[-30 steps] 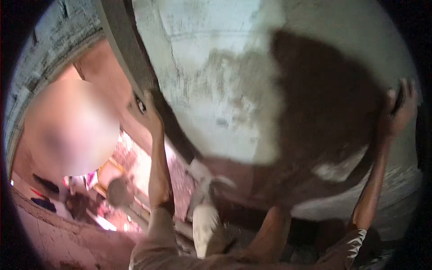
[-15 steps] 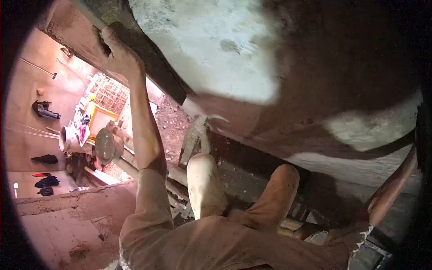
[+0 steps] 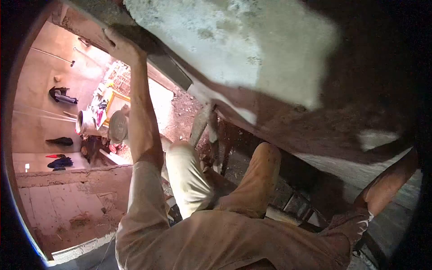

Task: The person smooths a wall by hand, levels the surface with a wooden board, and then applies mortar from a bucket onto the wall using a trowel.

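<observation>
My left hand is raised at the upper left, closed over the edge of a long beam. Some of its fingers are hidden in shadow, and its arm is stretched straight up. Beside it runs the edge of a large, rough, pale slab-like surface, part lit and part in dark shadow. My right forearm reaches out to the right, along the lower side of that surface. The right hand itself is lost in the dark rim of the view. My bent knees are below the slab.
A forked wooden prop stands under the slab's corner. At the left, a lower space holds a round pot, a round disc-like lid, a yellow frame and dark clothes on the wall. A broken wall ledge is nearby.
My view has shifted, so the lower space appears further right and higher. My knees have moved left in view. My left hand stays at the beam, and my right arm remains stretched out.
</observation>
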Demonstrator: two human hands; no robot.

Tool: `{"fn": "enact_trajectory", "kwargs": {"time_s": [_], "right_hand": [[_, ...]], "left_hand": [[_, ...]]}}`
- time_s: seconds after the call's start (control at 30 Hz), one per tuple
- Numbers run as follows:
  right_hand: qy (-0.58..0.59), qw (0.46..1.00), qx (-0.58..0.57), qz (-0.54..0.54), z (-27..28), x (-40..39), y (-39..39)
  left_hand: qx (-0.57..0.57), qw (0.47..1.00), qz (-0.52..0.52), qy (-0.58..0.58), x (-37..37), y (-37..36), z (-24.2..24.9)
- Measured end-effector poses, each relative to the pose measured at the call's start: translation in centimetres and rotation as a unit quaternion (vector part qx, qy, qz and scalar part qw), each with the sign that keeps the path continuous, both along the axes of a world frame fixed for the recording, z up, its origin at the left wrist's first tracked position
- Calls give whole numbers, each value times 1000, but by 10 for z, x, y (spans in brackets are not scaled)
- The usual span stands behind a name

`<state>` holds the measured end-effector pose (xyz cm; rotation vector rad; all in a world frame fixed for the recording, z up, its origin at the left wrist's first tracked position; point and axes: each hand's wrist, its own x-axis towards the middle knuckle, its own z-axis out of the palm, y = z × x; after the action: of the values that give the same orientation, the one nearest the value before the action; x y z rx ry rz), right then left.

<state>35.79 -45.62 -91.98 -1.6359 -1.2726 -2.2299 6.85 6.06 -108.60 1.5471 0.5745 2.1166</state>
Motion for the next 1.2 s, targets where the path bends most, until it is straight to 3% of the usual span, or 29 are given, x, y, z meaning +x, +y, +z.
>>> {"fn": "enact_trajectory", "kwargs": {"time_s": [0.07, 0.13, 0.17, 0.27, 0.3, 0.47, 0.53, 0.6, 0.73, 0.87, 0.93, 0.97, 1.1, 1.2], "right_hand": [[-3, 998, 28, -54, -3, -8, 1], [9, 999, -20, 37, 5, 3, -8], [14, 997, -42, 66, 6, 3, -9], [52, 996, 44, 54, 4, -2, 1], [90, 991, 71, 65, 7, 8, -8], [180, 972, 149, 12, 6, -16, 2], [107, 986, 128, 12, 10, 2, -5], [192, 970, 140, 42, 6, -5, -2], [180, 972, 140, 61, 9, -2, 1], [159, 975, 150, 44, 13, 0, 8], [142, 977, 153, 38, 20, -2, 18], [134, 979, 151, 34, 27, -4, 23], [104, 987, 121, 28, 63, -20, 79], [80, 992, 90, 48, 110, -47, 149]], "left_hand": [[35, 999, 26, -1, 0, -6, 5], [-82, 995, -14, -49, -1, -3, 0], [-47, 992, -63, -99, -4, -1, -2], [27, 979, -139, -149, 3, -9, 7], [-28, 986, -113, -119, -3, -6, 5], [-5, 982, -167, -86, -16, 3, -25], [18, 989, -144, -36, -16, -4, -28], [55, 986, -143, -58, -12, 12, -43], [-27, 984, -148, -98, -3, -2, -48], [47, 997, -25, -50, 3, -6, -48], [28, 996, -73, -45, 4, -9, -50], [48, 998, -46, -5, 2, -8, -47], [31, 994, -99, -36, 4, -13, -46], [31, 997, -65, -27, 4, -12, -44]]}}
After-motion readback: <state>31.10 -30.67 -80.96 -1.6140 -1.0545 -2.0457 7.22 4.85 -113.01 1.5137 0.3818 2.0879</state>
